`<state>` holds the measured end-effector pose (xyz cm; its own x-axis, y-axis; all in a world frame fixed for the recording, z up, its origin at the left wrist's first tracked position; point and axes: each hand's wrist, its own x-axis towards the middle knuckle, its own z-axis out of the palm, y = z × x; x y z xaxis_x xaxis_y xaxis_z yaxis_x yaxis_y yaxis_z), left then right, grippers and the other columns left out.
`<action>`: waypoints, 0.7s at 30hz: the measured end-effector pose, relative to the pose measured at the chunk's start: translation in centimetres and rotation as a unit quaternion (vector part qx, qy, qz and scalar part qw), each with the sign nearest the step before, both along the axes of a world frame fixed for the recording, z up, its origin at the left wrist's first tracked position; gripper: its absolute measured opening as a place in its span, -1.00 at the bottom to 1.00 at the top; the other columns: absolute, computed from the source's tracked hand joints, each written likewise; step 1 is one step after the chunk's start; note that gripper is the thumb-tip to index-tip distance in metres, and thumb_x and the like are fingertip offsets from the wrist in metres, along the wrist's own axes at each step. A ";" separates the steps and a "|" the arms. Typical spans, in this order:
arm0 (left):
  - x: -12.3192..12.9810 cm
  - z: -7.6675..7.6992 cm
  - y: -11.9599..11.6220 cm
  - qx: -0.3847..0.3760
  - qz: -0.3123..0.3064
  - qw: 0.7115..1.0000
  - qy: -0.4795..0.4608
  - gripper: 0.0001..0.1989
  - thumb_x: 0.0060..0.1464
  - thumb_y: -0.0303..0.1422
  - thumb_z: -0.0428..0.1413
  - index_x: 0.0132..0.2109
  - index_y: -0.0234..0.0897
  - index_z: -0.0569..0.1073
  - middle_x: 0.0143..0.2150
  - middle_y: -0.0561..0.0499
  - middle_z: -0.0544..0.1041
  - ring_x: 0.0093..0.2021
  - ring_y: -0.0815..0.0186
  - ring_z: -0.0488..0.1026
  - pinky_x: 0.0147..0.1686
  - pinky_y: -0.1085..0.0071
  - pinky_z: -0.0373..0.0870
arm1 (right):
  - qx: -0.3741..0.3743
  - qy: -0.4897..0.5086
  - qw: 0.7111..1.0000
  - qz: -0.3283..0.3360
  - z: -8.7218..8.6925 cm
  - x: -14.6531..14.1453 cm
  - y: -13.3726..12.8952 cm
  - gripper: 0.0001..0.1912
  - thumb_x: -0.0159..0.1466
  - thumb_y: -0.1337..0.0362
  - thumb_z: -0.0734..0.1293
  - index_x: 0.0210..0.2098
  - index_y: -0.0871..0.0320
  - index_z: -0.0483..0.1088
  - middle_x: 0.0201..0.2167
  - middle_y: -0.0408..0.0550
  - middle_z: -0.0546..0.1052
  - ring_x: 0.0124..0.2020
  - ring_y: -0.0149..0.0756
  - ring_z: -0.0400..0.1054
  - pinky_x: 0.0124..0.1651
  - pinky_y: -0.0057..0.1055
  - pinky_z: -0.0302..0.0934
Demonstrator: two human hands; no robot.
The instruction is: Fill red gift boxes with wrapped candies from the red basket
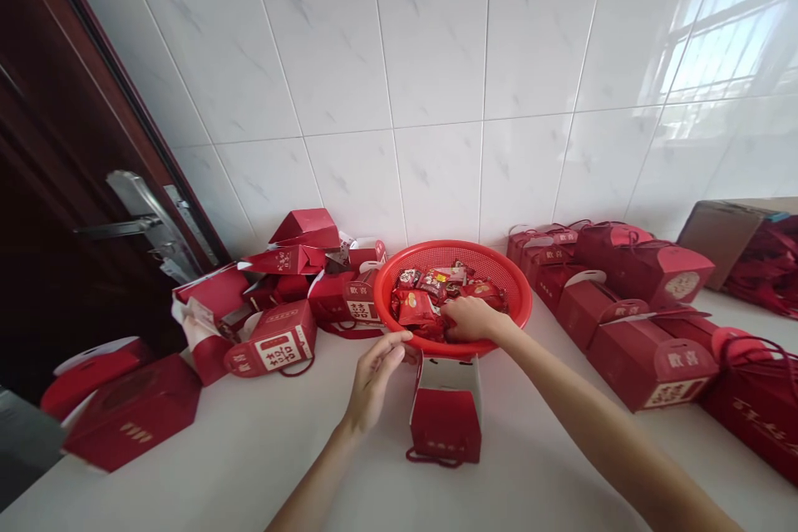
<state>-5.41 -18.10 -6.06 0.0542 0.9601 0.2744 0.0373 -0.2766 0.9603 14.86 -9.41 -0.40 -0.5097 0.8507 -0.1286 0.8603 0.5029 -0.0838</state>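
Fingers of my right hand (472, 318) are sitting among glossy red wrapped packets (416, 309) in the round red plastic mesh basket (495, 270); tips hidden, can't tell grip. Left hand (371, 381) is hovering empty, loosely curled, by the rim. Clock on basket: open-topped red cardboard box (445, 420) is sitting close at 6, so straight-up lifting looks safest. Red cardboard gift boxes (652, 357) are crowding 3–4 and 8–9; white tabletop (533, 449) is leaving room at 5.

You face a wall (436, 58) of glossy, grey-veined pale tiles at twelve o'clock. At ten stands a dark red-brown door (37, 141) with a metal handle (146, 220); at two, a bright, barred window reflection (723, 54). A white surface (529, 457) spreads towards six.
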 end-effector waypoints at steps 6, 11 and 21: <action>0.1 0.2 -0.1 0.022 0.025 0.999 0.025 -0.64 0.12 -0.05 0.16 -0.18 -0.27 0.58 -0.35 -0.05 0.62 -0.28 0.16 0.55 -0.18 0.28 0.45 | -0.002 0.082 0.996 -0.044 0.4 0.7 0.7 -0.71 0.33 0.09 0.29 -0.11 0.16 0.45 -0.10 0.07 0.60 -0.14 -0.13 0.50 -0.27 -0.40 0.19; -0.2 1.9 1.1 0.091 0.057 0.992 0.071 -0.68 0.14 -0.09 0.14 -0.25 -0.25 0.59 -0.37 -0.04 0.61 -0.32 0.18 0.53 -0.22 0.30 0.44 | 0.016 0.219 0.966 -0.138 0.7 0.8 1.2 -0.67 0.38 0.00 0.23 -0.24 0.14 0.41 -0.29 -0.02 0.59 -0.27 -0.23 0.47 -0.38 -0.43 0.05; 4.2 8.4 9.1 -0.090 -0.194 0.805 0.554 -0.63 -0.04 -0.05 0.19 -0.61 -0.20 0.50 -0.59 0.01 0.51 -0.53 0.20 0.43 -0.45 0.35 0.30 | 0.068 0.272 0.932 -0.228 0.5 1.3 2.0 -0.83 0.38 0.15 0.23 -0.19 0.11 0.37 -0.18 -0.01 0.59 -0.18 -0.17 0.46 -0.36 -0.40 0.04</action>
